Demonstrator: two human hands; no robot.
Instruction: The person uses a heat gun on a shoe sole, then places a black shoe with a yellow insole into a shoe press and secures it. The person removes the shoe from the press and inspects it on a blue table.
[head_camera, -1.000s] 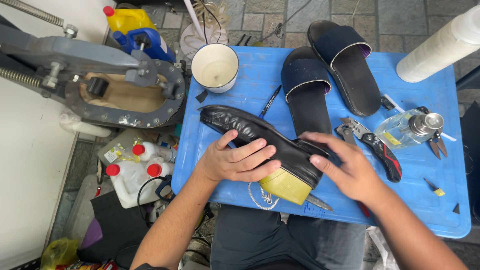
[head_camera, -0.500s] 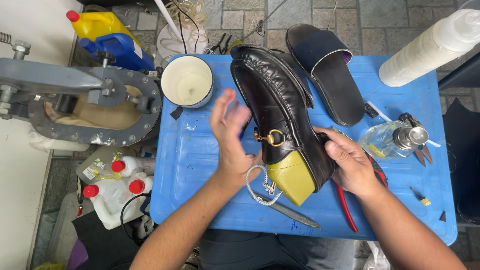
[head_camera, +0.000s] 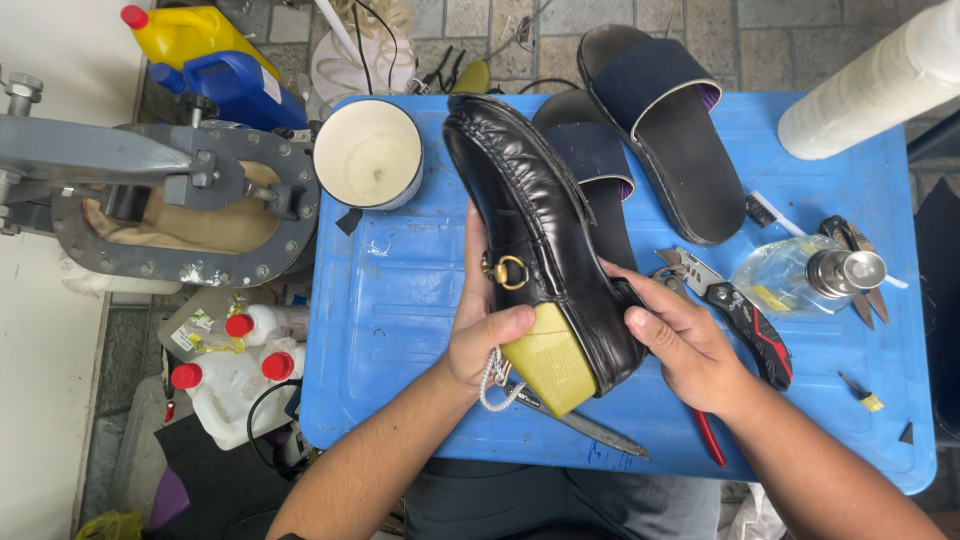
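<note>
Black loafer (head_camera: 545, 220): turned from lying crosswise to toe pointing away, raised over blue desk (head_camera: 400, 300). Left hand (head_camera: 480, 330) and right hand (head_camera: 680, 340) clasp its heel, fingers curled; yellow last (head_camera: 545, 360) showing.

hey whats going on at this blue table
A person holds a black loafer over the blue table with both bare hands. The left hand grips its side by the gold buckle, thumb on the yellow shoe last filling the opening; the right hand cups the heel side. Two dark slides, a white cup, pliers and a clear bottle lie around it.
</note>
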